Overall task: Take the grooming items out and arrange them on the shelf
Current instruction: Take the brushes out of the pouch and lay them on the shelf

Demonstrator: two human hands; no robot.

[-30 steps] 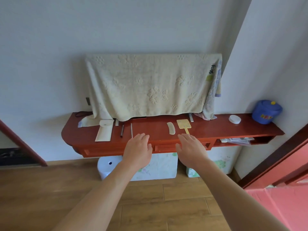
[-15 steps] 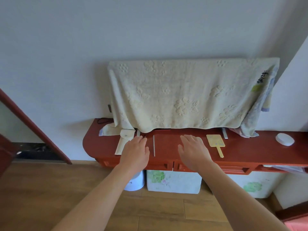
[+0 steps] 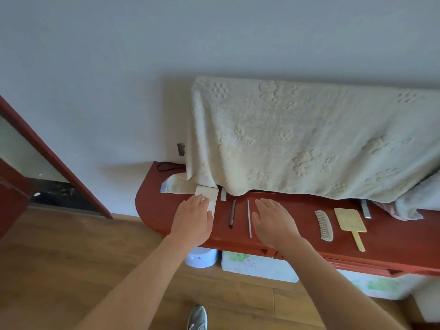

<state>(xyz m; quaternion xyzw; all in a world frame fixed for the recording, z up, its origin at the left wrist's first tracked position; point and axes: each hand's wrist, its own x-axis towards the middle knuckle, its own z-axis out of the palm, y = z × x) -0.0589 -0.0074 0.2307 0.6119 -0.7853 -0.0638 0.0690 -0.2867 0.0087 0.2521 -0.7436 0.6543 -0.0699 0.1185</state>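
The person is reaching both hands over the left part of the red shelf (image 3: 297,211). The left hand (image 3: 192,220) is lying with straight, relaxed fingers on a flat cream pouch (image 3: 211,195), gripping nothing; it seems to be pressing the pouch down, perhaps to steady it or feel whether anything is left inside. The right hand (image 3: 273,220) is spreading flat and empty just right of a thin pale rod (image 3: 248,217). Whether its palm is touching the wood cannot be told.

The grooming items are lying out in a loose row along the shelf, each pointing from the back edge toward the front edge, which looks like deliberate spacing so that every piece is showing on its own. Nearest the rounded left end is the pouch, its flap tucking under the hem of a cream flowered towel (image 3: 309,139) that is hanging over something at the back edge. Next is a dark slim tool (image 3: 232,213), pen-like, then the pale rod just beside it. Well apart toward the right are a curved cream comb (image 3: 323,225), fine-toothed and lying flat, and a yellow paddle mirror (image 3: 350,221) with its handle pointing at the front edge.

Judging by the spread, the arranging is nearing its end.
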